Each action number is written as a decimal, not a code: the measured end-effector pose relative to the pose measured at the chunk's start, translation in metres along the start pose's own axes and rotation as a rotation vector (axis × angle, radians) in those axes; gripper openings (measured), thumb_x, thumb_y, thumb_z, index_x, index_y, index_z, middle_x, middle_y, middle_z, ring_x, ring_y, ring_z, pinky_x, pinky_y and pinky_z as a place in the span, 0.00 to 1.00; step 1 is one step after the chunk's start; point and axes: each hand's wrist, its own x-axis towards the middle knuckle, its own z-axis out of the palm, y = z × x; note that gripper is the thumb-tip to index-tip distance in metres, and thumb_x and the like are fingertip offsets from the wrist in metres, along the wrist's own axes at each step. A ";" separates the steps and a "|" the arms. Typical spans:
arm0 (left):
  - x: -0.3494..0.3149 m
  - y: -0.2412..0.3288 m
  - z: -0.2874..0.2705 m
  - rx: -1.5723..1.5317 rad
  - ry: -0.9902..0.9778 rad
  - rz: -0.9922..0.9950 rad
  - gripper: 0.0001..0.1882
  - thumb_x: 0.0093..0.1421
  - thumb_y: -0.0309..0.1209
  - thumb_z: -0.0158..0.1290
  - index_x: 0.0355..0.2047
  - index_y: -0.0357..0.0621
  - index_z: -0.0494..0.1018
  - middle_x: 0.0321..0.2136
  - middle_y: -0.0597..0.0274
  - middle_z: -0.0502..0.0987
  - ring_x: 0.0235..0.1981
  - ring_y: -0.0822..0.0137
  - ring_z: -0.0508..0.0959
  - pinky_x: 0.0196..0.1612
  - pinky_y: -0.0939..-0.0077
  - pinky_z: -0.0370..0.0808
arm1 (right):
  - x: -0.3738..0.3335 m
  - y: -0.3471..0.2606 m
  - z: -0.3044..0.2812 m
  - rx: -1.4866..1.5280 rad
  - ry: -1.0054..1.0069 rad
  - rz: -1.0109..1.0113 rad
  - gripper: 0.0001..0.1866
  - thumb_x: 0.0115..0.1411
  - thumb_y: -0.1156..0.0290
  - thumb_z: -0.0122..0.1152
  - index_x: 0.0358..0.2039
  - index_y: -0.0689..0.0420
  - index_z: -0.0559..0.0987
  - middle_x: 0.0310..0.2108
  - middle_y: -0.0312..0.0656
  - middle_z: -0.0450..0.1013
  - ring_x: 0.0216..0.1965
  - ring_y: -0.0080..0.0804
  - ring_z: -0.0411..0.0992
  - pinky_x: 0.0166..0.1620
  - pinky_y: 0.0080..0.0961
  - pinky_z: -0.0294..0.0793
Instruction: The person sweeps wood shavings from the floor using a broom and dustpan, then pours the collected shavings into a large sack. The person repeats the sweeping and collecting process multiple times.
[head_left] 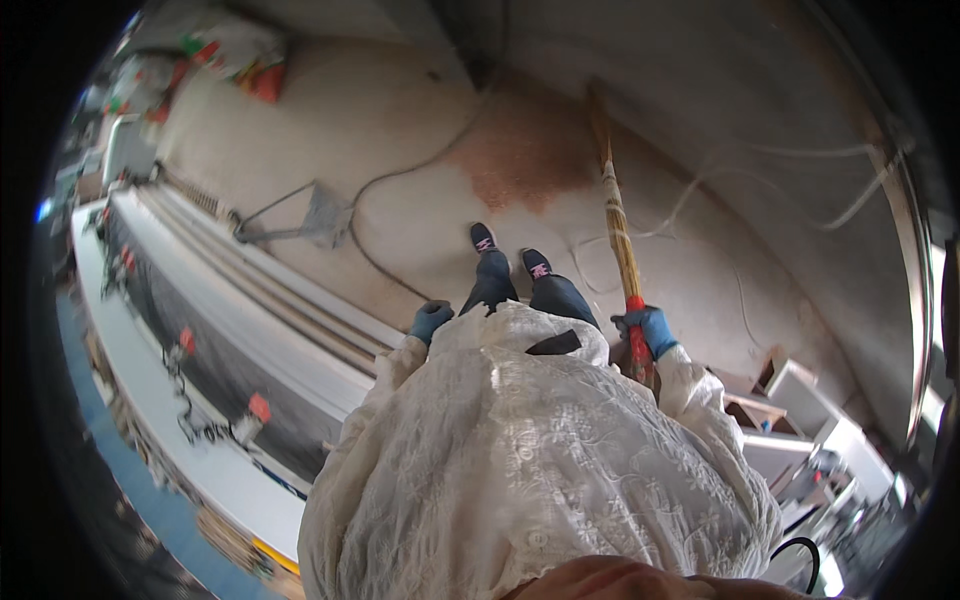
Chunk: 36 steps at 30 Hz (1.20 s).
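Observation:
My right hand [652, 328], in a blue glove, is wrapped round the red handle of a straw broom [622, 235]. The broom's long yellow bristles point away from me toward the wall at the far right, bound with pale ties partway along. Beside my left hip, my left hand [431, 319], also gloved in blue, is curled closed. Whatever it may hold is hidden. A dark cable [368, 245] on the floor runs up to this hand in the picture; I cannot tell whether they touch. Farther left lies a grey dustpan [325, 215] with a long frame handle.
A long white machine bench [225, 440] with red-topped fittings runs along my left. Colourful sacks [235, 50] lie at the far left. A reddish patch [525, 165] marks the floor ahead. White boxes [800, 405] and a pale loose hose [690, 195] are on the right.

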 end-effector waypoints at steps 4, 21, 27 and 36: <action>0.034 0.029 -0.039 -0.186 -0.268 0.086 0.09 0.56 0.30 0.59 0.36 0.41 0.79 0.27 0.67 0.78 0.27 0.73 0.76 0.31 0.77 0.73 | 0.030 -0.002 0.017 0.232 0.061 0.004 0.23 0.56 0.74 0.55 0.49 0.77 0.70 0.25 0.45 0.75 0.21 0.31 0.71 0.29 0.24 0.74; 0.036 0.057 -0.035 -0.210 0.000 -0.145 0.13 0.61 0.32 0.58 0.45 0.41 0.76 0.32 0.60 0.80 0.29 0.67 0.79 0.32 0.73 0.76 | 0.255 -0.145 -0.034 -0.662 0.351 0.005 0.10 0.51 0.69 0.59 0.28 0.61 0.82 0.28 0.48 0.78 0.30 0.38 0.78 0.32 0.35 0.78; 0.050 0.047 0.015 -0.190 -0.149 0.023 0.12 0.59 0.27 0.58 0.44 0.39 0.77 0.35 0.61 0.80 0.32 0.71 0.78 0.36 0.75 0.77 | 0.272 -0.142 0.029 -0.693 0.376 0.088 0.15 0.48 0.79 0.58 0.39 0.67 0.78 0.30 0.53 0.78 0.27 0.41 0.80 0.28 0.40 0.80; 0.070 0.058 0.017 -0.286 -0.092 0.006 0.11 0.60 0.27 0.58 0.42 0.39 0.78 0.33 0.62 0.80 0.31 0.71 0.78 0.34 0.76 0.77 | 0.210 -0.169 0.099 -1.184 0.286 -0.047 0.19 0.50 0.70 0.58 0.40 0.68 0.79 0.34 0.57 0.79 0.30 0.43 0.81 0.34 0.35 0.80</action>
